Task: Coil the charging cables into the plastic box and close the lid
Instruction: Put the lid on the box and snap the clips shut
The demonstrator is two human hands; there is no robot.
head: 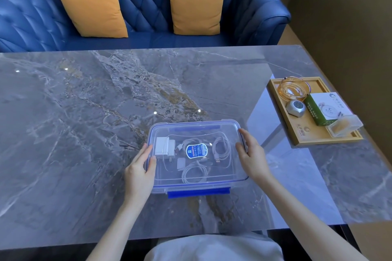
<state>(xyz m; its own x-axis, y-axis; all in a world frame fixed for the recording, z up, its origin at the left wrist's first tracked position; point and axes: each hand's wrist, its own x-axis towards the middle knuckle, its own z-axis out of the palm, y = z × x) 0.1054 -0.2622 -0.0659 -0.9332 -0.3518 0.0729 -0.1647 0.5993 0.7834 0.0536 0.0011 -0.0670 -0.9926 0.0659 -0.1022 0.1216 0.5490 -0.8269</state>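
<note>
A clear plastic box (212, 185) with blue latches stands on the marble table in front of me. Its transparent lid (191, 128) with a blue label lies on top of it. Through the lid I see coiled white cables (221, 147), a second coil (194, 172) and a white charger plug (164, 146) inside. My left hand (140, 168) grips the lid's left edge with the thumb on top. My right hand (251, 154) holds the right edge, fingers curled over the rim. The front blue latch (198, 193) sticks out flat toward me.
The grey marble table (84, 123) stretches wide to the left and back. A wooden tray (305, 135) at the right carries a glass ashtray (294, 88), a green-white carton (326, 108) and a small clear box. A blue sofa (148, 6) with orange cushions stands beyond.
</note>
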